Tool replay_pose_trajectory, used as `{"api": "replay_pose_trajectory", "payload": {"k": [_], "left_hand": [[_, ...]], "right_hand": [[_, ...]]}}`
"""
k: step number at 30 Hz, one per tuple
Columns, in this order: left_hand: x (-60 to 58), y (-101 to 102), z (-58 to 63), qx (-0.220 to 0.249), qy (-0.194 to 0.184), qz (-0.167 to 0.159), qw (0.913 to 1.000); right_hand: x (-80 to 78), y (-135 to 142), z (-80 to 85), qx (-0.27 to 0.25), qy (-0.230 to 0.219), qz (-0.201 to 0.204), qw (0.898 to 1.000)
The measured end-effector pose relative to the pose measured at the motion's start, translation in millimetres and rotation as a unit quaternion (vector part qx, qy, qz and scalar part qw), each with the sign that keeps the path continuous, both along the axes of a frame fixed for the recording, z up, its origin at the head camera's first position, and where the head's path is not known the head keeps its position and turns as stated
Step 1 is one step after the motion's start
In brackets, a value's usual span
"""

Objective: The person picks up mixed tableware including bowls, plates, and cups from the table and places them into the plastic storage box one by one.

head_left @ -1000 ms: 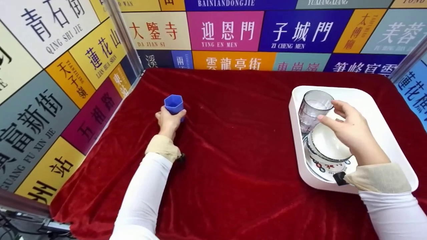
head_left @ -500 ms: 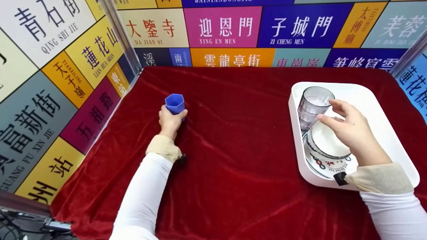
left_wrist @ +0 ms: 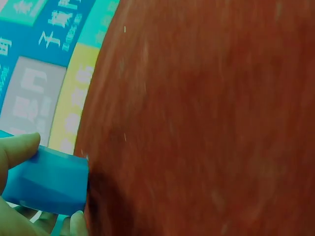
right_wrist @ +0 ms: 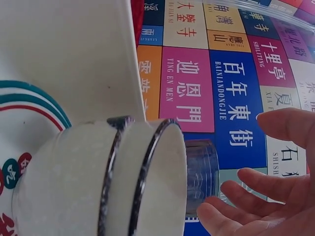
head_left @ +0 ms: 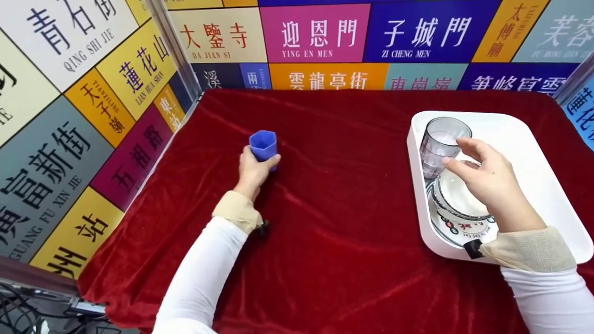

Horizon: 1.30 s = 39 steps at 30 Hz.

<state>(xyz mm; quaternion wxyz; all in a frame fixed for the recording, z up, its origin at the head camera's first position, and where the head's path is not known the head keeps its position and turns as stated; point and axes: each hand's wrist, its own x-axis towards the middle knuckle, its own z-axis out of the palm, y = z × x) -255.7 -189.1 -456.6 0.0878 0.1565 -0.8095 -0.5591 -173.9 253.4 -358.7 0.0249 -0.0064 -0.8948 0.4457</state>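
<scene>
My left hand (head_left: 253,172) grips a blue six-sided cup (head_left: 262,144), its opening facing up, at the left of the red cloth. In the left wrist view, thumb and fingers wrap the cup (left_wrist: 51,179) from both sides. Over the white tray (head_left: 550,185), my right hand (head_left: 496,188) hangs with loosely bent fingers and thumb apart, holding nothing. Its fingertips are close to the rim of a clear glass (head_left: 436,155) standing in the tray's far left corner. Stacked white bowls with dark rims (head_left: 459,197) sit below that hand, on a printed plate (head_left: 466,234).
A red velvet cloth (head_left: 334,208) with soft folds covers the table. Panels with street names (head_left: 315,32) wall off the back and left sides. Cables (head_left: 18,297) lie beyond the table's front left corner.
My left hand has shifted to the right with the blue cup in its grip. The right hand stays over the tray, and the head view has tilted slightly.
</scene>
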Motion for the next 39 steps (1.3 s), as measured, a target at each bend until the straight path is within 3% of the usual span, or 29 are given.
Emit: {"api": "replay_pose_trajectory", "payload": {"k": [5, 11, 19, 24, 31, 39], "left_hand": [[4.0, 18.6, 9.5, -0.012, 0.031, -0.047, 0.9984], [8.2, 30.2, 14.0, -0.065, 0.021, -0.070, 0.9952], [13.9, 35.2, 14.9, -0.043, 0.019, -0.091, 0.9947], [18.2, 39.8, 15.2, -0.015, 0.036, -0.133, 0.9904], [24.0, 44.6, 13.7, 0.038, 0.032, -0.221, 0.9739], [27.5, 51.5, 14.0, 0.048, 0.036, -0.323, 0.9444]], "right_hand": [[1.4, -2.1, -0.9, -0.003, -0.002, 0.006, 1.000], [3.0, -7.5, -2.3, -0.007, -0.011, 0.015, 1.000], [5.7, -17.2, -0.1, -0.003, 0.004, 0.032, 0.999], [6.1, -24.4, 0.3, -0.007, 0.006, 0.048, 0.999], [6.9, -34.8, -1.3, -0.017, 0.013, 0.073, 0.997], [7.8, -43.8, -7.0, -0.025, 0.013, 0.094, 0.995]]}}
